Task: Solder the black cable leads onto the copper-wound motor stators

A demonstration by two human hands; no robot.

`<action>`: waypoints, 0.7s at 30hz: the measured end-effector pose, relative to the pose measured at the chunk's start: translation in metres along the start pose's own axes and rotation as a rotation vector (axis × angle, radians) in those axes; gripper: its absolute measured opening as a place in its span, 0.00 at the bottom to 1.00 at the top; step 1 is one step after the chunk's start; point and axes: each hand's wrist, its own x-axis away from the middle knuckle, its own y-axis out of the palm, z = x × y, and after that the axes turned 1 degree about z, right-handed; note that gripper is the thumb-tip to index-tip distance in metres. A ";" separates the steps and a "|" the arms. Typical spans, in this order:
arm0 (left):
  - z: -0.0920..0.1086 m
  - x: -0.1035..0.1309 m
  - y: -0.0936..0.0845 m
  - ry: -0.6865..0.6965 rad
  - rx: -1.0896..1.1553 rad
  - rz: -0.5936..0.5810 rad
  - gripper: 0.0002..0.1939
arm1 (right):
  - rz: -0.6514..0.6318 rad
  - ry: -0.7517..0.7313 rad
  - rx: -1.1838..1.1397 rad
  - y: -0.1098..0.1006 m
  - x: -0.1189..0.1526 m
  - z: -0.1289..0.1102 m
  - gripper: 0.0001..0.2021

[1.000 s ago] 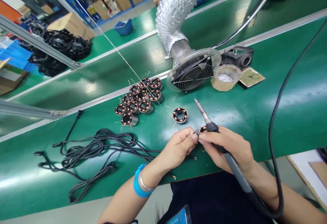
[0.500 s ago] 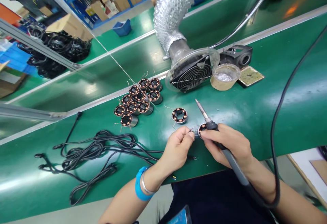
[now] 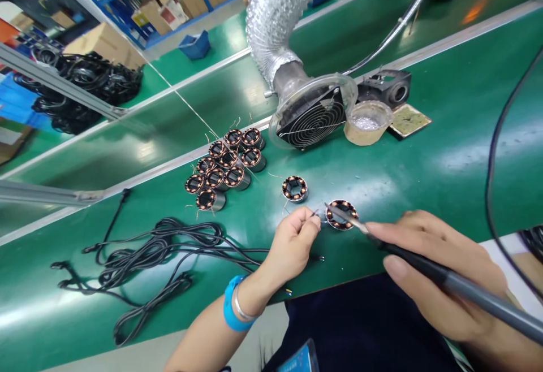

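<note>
Just below the middle of the frame, the left hand (image 3: 294, 239) has its fingers pinched on a thin wire (image 3: 323, 222) that reaches toward a copper ring (image 3: 341, 226) on the green table (image 3: 407, 197). The right hand (image 3: 456, 281), at the lower right, has its fingers closed around a soldering iron (image 3: 428, 264) — its pointy tip is over the copper ring, but I cannot tell if they touch. Another ring (image 3: 294, 198) sits near, up and to the left. A bunch of rings (image 3: 224, 167) stands left of the middle — black cords (image 3: 163, 247) lie below them.
</note>
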 end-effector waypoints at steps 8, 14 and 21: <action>0.000 0.000 0.001 0.034 -0.027 0.000 0.16 | 0.035 0.091 0.001 0.004 0.006 0.000 0.13; 0.002 0.001 0.003 0.042 -0.045 -0.003 0.16 | 0.012 0.095 -0.017 0.004 0.007 -0.001 0.13; 0.003 0.002 0.002 0.060 -0.062 -0.015 0.17 | -0.026 0.017 0.031 0.005 0.002 -0.008 0.12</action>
